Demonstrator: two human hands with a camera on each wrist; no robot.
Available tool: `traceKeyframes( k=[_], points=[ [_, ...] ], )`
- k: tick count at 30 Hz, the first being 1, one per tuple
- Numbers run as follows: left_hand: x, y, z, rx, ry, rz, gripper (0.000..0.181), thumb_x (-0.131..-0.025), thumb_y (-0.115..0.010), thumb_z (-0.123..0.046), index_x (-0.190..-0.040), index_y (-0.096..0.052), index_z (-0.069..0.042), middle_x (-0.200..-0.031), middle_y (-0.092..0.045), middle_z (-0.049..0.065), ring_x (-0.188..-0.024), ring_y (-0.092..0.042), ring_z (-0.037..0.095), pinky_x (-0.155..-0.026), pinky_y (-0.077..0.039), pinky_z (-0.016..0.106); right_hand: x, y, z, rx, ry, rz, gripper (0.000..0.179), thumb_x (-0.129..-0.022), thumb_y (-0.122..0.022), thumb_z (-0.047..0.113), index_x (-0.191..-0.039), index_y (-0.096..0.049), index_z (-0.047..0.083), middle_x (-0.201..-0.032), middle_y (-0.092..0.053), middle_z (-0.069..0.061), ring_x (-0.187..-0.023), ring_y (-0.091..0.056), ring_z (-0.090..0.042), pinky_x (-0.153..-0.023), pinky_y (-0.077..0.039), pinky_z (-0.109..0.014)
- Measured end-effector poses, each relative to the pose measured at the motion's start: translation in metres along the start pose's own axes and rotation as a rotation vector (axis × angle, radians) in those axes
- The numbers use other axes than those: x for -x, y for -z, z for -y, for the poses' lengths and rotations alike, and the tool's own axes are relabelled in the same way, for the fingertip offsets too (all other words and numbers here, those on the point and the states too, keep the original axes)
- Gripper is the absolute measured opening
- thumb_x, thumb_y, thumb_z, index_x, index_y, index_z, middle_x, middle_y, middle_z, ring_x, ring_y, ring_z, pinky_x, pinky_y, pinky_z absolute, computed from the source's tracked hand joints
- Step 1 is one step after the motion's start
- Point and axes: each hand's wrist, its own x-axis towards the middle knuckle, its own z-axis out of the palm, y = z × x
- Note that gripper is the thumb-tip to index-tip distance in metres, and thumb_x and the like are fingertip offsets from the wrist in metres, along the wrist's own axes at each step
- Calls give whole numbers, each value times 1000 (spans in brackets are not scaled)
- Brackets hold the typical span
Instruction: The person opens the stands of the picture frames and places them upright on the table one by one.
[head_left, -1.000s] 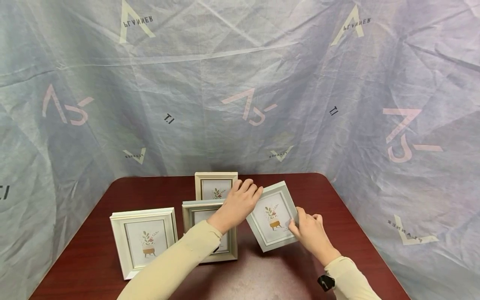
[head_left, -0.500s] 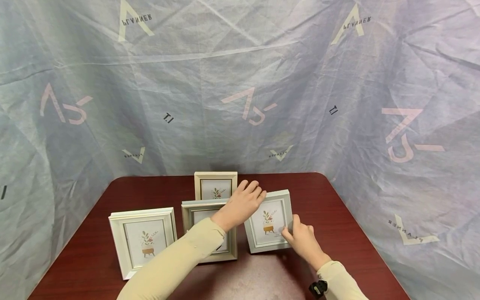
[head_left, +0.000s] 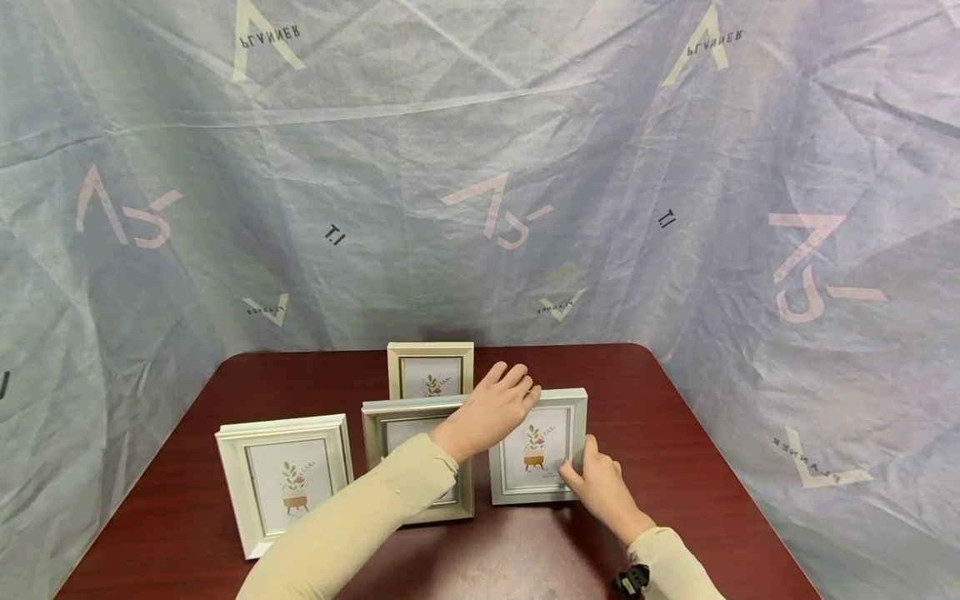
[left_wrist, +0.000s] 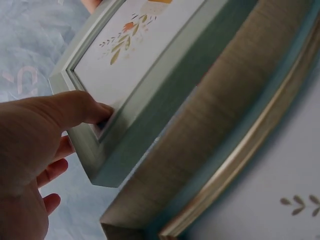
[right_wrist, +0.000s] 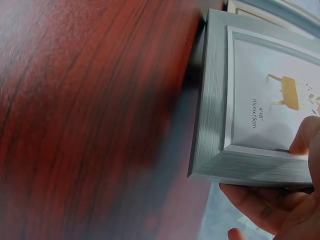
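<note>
Both hands hold a grey-green picture frame (head_left: 573,450) with a potted-plant print. The left hand (head_left: 491,414) grips its upper left corner; in the left wrist view the thumb lies on the front and the fingers reach behind. The right hand (head_left: 609,492) pinches the right side, thumb on the front, fingers at the back, as the right wrist view shows. The frame stands upright, its lower edge at or just above the table; I cannot tell which. Left of it a champagne-grey picture frame (head_left: 467,500) stands partly hidden by the left forearm.
A cream picture frame (head_left: 393,375) stands behind the champagne-grey one. A white picture frame (head_left: 240,492) stands at the left. All are on a dark red wooden table (head_left: 645,400), with grey printed cloth (head_left: 405,250) hanging around it.
The grey-green picture frame has turned from a tilt to nearly upright and come lower. The right hand moved left and down with it; the left hand shifted slightly right.
</note>
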Motion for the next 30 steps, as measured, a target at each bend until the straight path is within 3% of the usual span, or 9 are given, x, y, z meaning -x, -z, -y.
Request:
traceKeyframes(
  k=[4, 12, 20, 30],
  points=[
    [-1, 1, -2, -1, -2, -4, 28, -98, -58, -22, -123, -69, -23, -112, -65, -5, -113, -49, 19, -94, -36, 35, 0, -1, -1, 38, 0, -20, 33, -85, -67, 16, -101, -49, -6, -64, -59, -9, -59, -62, -28, -73, -45, -57],
    [0, -2, -9, -9, -11, -29, 29, -98, -58, -22, -125, -68, -23, -111, -64, -4, -112, -50, 19, -94, -36, 35, 0, -2, -4, 296, 24, -62, 52, -80, -71, 33, -104, -60, -12, -70, -63, -18, -70, -64, -36, -72, -42, -53],
    [-1, -2, -11, -14, -1, 33, 33, -100, -54, -23, -131, -64, -23, -118, -62, -5, -118, -48, 18, -97, -35, 36, 1, -4, -6, 314, 35, -86, 51, -78, -72, 36, -100, -61, -9, -71, -63, -18, -72, -64, -36, -70, -40, -51],
    [2, -2, -12, -6, 11, 7, 37, -100, -53, -22, -135, -61, -20, -118, -60, -4, -117, -49, 17, -96, -38, 34, 0, -4, -8, 285, 39, -82, 47, -79, -71, 32, -98, -59, -9, -65, -60, -17, -65, -64, -38, -65, -46, -52]
  ],
)
